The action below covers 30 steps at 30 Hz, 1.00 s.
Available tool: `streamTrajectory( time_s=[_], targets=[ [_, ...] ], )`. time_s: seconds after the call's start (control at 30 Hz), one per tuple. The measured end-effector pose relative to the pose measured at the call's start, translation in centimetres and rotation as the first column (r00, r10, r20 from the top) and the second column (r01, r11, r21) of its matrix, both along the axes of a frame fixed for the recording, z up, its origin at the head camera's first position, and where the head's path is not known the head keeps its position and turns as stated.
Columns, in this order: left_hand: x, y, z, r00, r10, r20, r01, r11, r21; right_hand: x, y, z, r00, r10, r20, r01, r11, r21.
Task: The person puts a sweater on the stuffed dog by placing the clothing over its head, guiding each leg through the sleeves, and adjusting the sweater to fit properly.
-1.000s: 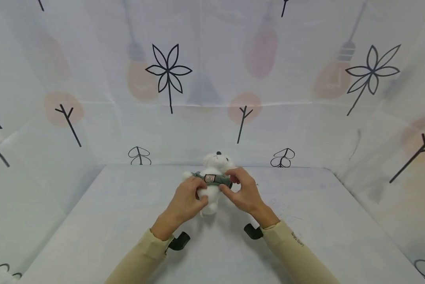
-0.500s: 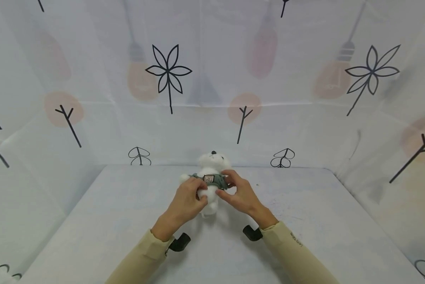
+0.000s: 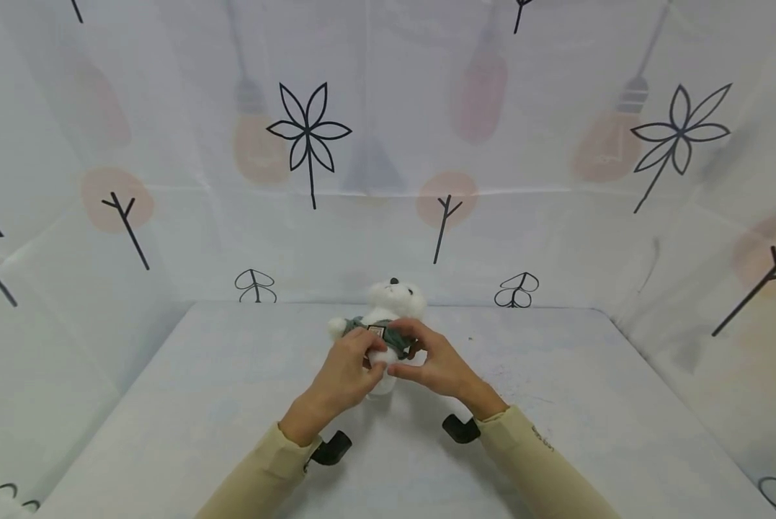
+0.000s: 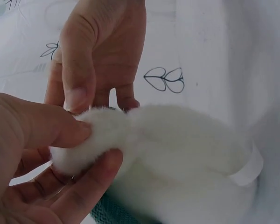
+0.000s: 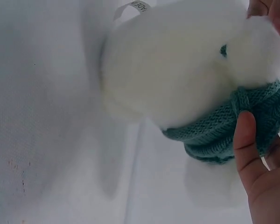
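A white plush bear (image 3: 397,301) leans back over the table in the head view, its black nose pointing up. Around its body is a green knitted sweater (image 5: 210,128) with a small label on the front. My left hand (image 3: 345,366) pinches a rounded white part of the bear between thumb and fingers, clearest in the left wrist view. On the other side, my right hand (image 3: 441,366) holds the sweater, its thumb (image 5: 246,135) pressed on the knit in the right wrist view. The hands hide much of the bear's lower body. A white fabric tag (image 4: 248,169) sticks out from the plush.
The white table (image 3: 232,389) carries faint marks to the right. A printed cloth backdrop (image 3: 375,238) rises behind and on both sides. Dark curved camera mounts (image 3: 332,448) sit by both wrists, close above the table.
My right hand has moved a little down and left, and the sweater looks more bunched. The bear's head went left, then slightly back right. My left hand has barely moved.
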<state>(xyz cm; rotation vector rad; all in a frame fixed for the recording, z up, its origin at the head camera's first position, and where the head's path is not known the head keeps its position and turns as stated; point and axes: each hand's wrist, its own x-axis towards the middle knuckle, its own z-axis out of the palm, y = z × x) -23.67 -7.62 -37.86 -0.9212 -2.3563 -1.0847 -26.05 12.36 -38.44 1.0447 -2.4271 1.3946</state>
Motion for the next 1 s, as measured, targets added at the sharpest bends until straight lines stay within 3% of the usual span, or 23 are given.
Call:
streamTrajectory(
  time_s=[0.13,0.37,0.47,0.63,0.73,0.83,1.0],
  targets=[
    [0.2,0.3,0.1,0.999,-0.041,0.035,0.041,0.999,0.019,1.4,-0.3,1.6,1.0,0.014,0.018,-0.014,1.0,-0.007],
    [0.5,0.6,0.3,0.997,-0.046,0.055,0.043,0.997,0.059,1.2,-0.2,1.5,0.997,0.079,0.01,-0.079,0.996,-0.038],
    [0.4,0.7,0.2,0.996,-0.052,0.066,0.047,0.996,0.072,0.6,0.0,1.0,0.993,0.114,0.038,-0.112,0.992,-0.053],
    [0.4,0.8,0.0,0.996,-0.046,0.071,0.042,0.997,0.059,-0.6,0.3,-0.5,0.991,0.099,0.095,-0.096,0.995,-0.038],
    [0.3,0.7,-0.2,0.998,-0.039,0.058,0.035,0.997,0.065,-0.8,0.2,-0.9,0.996,0.077,0.035,-0.076,0.997,-0.006],
    [0.2,0.7,-0.3,0.998,-0.04,0.041,0.036,0.996,0.087,-0.7,-0.1,-1.0,0.995,0.056,-0.086,-0.054,0.998,0.032],
    [0.0,0.6,-0.2,0.997,-0.024,-0.073,0.032,0.993,0.11,-0.3,-0.2,-0.7,0.962,0.065,-0.266,-0.049,0.997,0.063]
  ],
)
